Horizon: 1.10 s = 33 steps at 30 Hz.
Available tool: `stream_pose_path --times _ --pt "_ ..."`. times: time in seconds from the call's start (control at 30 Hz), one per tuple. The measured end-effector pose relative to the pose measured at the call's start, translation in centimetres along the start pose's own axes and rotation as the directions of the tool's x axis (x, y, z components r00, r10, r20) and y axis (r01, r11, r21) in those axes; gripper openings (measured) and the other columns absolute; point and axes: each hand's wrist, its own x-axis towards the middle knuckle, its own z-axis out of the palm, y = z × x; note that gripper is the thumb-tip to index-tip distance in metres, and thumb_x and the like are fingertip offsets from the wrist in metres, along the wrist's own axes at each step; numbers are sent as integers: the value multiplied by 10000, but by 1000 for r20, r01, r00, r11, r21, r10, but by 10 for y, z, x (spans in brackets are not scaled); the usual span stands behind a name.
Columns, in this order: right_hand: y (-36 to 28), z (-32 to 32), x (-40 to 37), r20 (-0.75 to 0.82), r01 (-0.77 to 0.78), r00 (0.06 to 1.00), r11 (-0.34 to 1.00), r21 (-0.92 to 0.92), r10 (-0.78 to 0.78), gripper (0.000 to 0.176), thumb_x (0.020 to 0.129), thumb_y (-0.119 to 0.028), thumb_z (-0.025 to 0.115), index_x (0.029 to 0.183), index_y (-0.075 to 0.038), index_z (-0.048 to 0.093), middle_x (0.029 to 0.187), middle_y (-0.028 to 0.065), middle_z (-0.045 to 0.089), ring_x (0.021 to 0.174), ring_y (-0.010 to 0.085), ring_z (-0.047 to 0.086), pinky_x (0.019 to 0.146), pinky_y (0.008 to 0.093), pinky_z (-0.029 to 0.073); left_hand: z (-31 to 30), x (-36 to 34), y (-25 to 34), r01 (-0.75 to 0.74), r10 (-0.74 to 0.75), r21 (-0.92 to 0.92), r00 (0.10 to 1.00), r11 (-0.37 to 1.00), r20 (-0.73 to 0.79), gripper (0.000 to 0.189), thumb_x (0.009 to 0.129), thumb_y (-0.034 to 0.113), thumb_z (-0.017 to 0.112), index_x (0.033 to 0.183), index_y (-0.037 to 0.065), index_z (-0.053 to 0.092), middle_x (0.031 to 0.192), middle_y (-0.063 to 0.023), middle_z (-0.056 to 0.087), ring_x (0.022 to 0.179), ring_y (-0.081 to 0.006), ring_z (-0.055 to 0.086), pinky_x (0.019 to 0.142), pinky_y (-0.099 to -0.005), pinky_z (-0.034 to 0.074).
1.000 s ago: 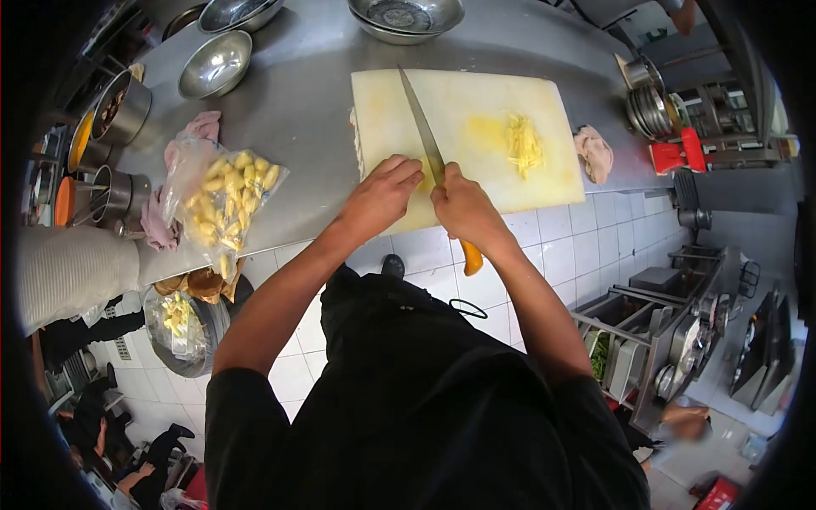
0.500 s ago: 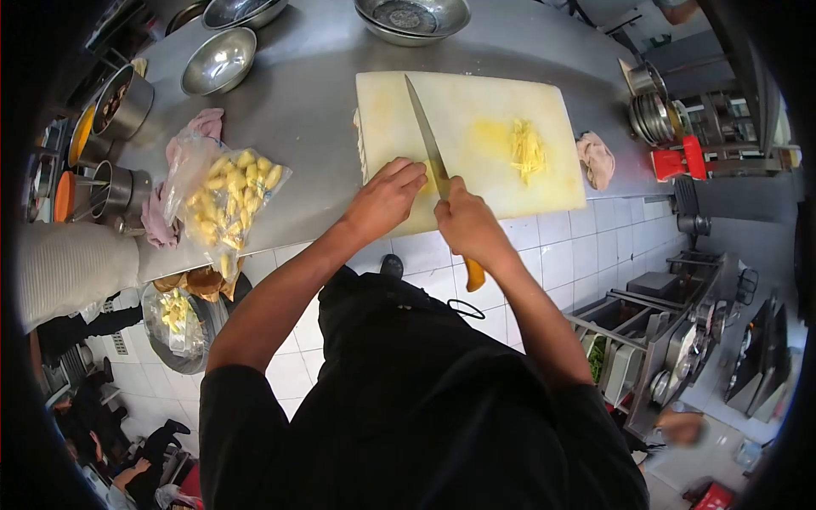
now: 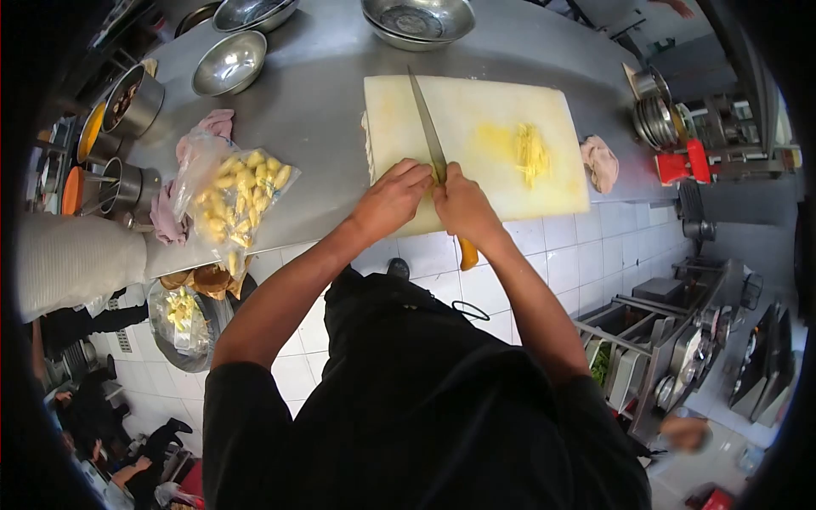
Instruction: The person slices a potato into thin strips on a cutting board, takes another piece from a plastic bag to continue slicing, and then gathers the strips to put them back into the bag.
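A long knife [image 3: 427, 123] with a yellow handle points away from me over the left part of a white cutting board [image 3: 476, 102]. My right hand [image 3: 466, 206] is closed round it where blade meets handle. Left of the blade, my left hand [image 3: 393, 197] has its fingers curled down on a yellow piece at the board's near edge, mostly hidden under the fingertips. Thin yellow strips [image 3: 532, 155] lie in a pile on the board's right part. On the metal table to the left, a clear plastic bag [image 3: 242, 200] holds several peeled yellow pieces.
Metal bowls [image 3: 229, 63] stand at the table's far side, pots [image 3: 134, 100] at the far left. A pink cloth [image 3: 600, 163] lies right of the board. Below the table's left edge is a lined bin [image 3: 183, 327] with scraps. A co-worker's light sleeve [image 3: 81, 259] shows at left.
The view has shifted slightly, so the table items appear a little further right. The knife and my right hand sit slightly closer to my left hand.
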Motion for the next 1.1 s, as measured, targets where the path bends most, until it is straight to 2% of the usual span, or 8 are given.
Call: stream_pose_path --times 0.1,0.2,0.3,0.4,0.6,0.7,0.9,1.1 --pt "-24 -23 -17 163 -196 971 974 109 178 235 969 -138 526 1066 59 440 841 361 666 850 540 667 796 599 530 0 4 1 -19 20 21 1000 1000 -10 306 781 -53 647 1080 -44 712 1181 -89 641 1143 -259 592 989 -344 518" --pt "-1 5 -22 -27 -9 1000 995 -95 6 251 972 -152 528 1077 60 445 855 359 669 868 538 666 815 596 528 -2 1 2 -8 8 12 1000 1000 -21 299 790 -51 646 1081 -46 713 1194 -92 644 1147 -260 591 993 -345 518" --pt "-1 6 -7 -16 -1 1000 996 -85 -1 267 972 -161 524 1090 66 449 884 367 668 904 543 662 856 592 518 -2 3 1 3 -3 -5 1000 1000 -10 293 798 -49 644 1082 -48 713 1201 -96 648 1157 -259 591 999 -347 517" --pt "-5 -8 -9 57 -61 997 998 11 60 263 968 -156 529 1091 62 447 882 373 664 896 553 656 855 598 516 -1 3 1 -4 4 9 1000 1000 -1 304 787 -37 643 1083 -49 714 1188 -81 653 1153 -249 584 1006 -339 510" --pt "-8 0 -8 22 -58 998 998 -40 59 255 964 -154 531 1072 62 449 852 361 667 864 532 671 837 591 524 0 2 0 -2 2 5 1000 1000 -25 293 795 -46 641 1079 -48 714 1191 -98 656 1155 -262 590 1004 -347 513" --pt "-19 -22 -13 147 -164 977 984 71 152 241 959 -144 532 1066 55 449 854 367 665 875 538 670 838 603 519 -2 2 0 -19 19 2 1000 1000 -6 297 795 -51 643 1083 -46 711 1196 -108 655 1157 -271 595 1000 -354 518" --pt "0 11 -12 -49 12 999 996 -83 -16 225 956 -135 524 1062 52 457 845 368 662 851 544 663 818 608 524 0 3 2 -4 4 -32 1000 999 -12 319 780 -54 651 1095 -47 703 1188 -106 652 1156 -271 595 999 -356 518" --pt "-16 -17 -27 102 -128 987 991 34 124 264 957 -145 541 1109 56 463 847 364 667 853 534 671 817 586 534 -1 2 2 11 -11 -17 1000 1000 -20 324 777 -57 653 1097 -44 704 1194 -106 649 1158 -277 594 1000 -358 516"
